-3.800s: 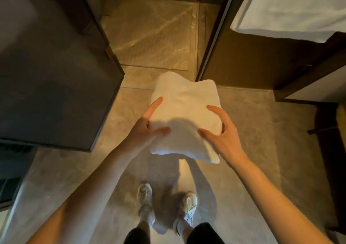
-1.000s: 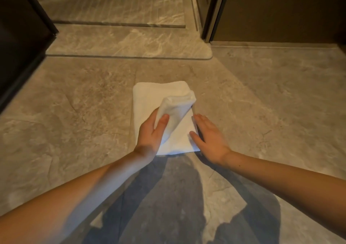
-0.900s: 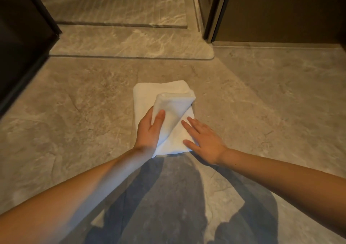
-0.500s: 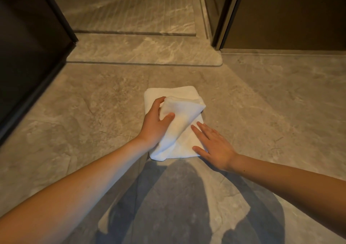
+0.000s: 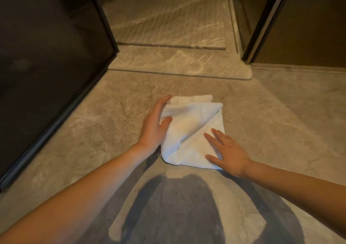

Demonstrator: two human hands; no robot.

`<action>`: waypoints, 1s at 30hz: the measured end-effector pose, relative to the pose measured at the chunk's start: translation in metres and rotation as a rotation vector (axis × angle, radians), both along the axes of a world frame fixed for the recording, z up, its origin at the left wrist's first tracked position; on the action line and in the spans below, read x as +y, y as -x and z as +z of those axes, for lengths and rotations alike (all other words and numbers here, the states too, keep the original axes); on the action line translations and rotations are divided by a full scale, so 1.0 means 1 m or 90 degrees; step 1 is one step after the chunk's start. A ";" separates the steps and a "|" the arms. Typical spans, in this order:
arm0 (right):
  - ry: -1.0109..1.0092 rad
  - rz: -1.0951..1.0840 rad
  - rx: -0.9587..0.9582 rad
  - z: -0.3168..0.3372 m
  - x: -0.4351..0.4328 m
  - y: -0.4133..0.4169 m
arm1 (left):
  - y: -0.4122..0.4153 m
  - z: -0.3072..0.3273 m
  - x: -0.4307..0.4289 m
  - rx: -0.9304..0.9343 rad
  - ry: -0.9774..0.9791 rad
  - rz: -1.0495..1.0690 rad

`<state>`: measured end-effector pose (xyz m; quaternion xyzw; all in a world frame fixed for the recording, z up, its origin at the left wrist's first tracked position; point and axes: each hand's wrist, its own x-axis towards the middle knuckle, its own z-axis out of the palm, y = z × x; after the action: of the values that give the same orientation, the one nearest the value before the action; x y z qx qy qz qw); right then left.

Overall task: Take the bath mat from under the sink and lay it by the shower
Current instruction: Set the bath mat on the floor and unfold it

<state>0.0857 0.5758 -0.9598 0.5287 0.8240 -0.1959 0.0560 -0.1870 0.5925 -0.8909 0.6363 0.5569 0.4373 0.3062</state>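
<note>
The white bath mat [image 5: 189, 129] lies folded on the grey stone floor, a short way in front of the shower's raised threshold [image 5: 177, 65]. My left hand [image 5: 154, 125] grips the mat's top layer at its left edge and holds that flap lifted and peeled toward the left. My right hand [image 5: 227, 151] rests flat, fingers spread, on the mat's lower right corner and pins it to the floor. The ribbed shower floor [image 5: 168, 19] is beyond the threshold.
A dark glass shower door [image 5: 46, 65] stands open at the left, its black bottom rail running diagonally across the floor. A dark door frame [image 5: 262, 24] and brown wall are at the upper right. My shadow falls on the floor tiles below the mat.
My left hand has pulled the top fold further left and up, opening the mat wider. My right hand has slid onto the lower right corner. The camera has moved closer.
</note>
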 end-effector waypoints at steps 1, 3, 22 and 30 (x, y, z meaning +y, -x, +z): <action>0.004 0.005 -0.003 0.000 0.001 -0.001 | 0.007 -0.001 0.001 0.035 -0.009 -0.010; 0.003 0.007 -0.004 0.000 0.002 -0.003 | 0.021 -0.003 0.002 0.075 -0.031 -0.004; -0.089 -0.039 0.017 0.010 0.018 0.038 | 0.075 -0.030 -0.016 0.590 0.041 -0.004; -0.087 -0.064 -0.016 -0.015 0.033 0.089 | 0.048 -0.077 0.017 0.709 0.099 -0.206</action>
<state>-0.0035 0.6091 -0.9745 0.5744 0.8071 -0.1352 0.0205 -0.2351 0.6099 -0.9680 0.8229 0.5602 -0.0576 0.0761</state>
